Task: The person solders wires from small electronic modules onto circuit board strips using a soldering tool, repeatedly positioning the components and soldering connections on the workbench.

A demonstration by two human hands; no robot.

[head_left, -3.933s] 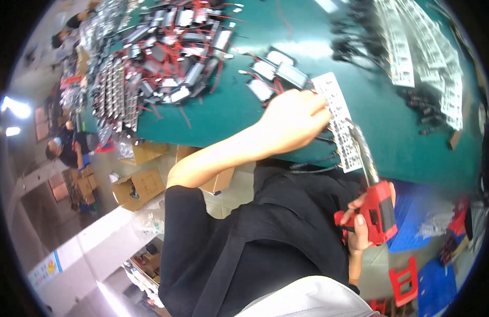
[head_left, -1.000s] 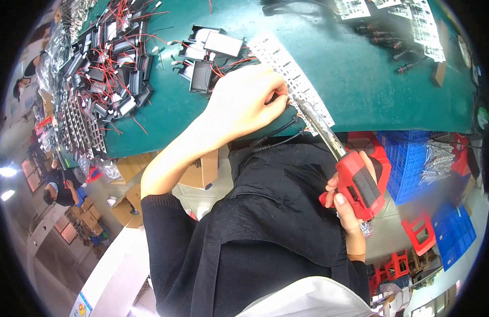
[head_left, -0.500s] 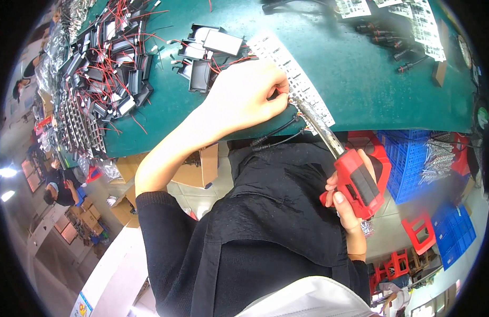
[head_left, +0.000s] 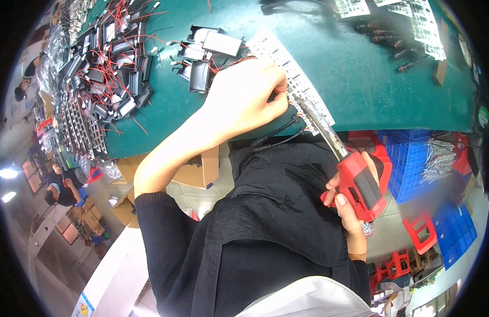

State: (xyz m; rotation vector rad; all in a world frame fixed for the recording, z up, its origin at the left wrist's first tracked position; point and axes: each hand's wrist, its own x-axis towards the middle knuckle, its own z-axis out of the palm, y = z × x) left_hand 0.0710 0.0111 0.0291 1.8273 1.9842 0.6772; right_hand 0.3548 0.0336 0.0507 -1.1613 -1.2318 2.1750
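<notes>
Head view: the left hand (head_left: 249,92) is curled, thumb and forefinger nearly meeting at the left edge of the white circuit-board panel (head_left: 292,71); whether they grip anything I cannot tell. The right hand (head_left: 350,208) is wrapped around a red soldering gun (head_left: 355,169), its tip beside the left fingertips. Black cables (head_left: 278,128) trail off the panel's near end; black cases (head_left: 223,44) lie beyond the left hand on the green bench (head_left: 382,95).

The soldering iron tip (head_left: 299,103) has crossed leftward over the board (head_left: 284,61).
</notes>
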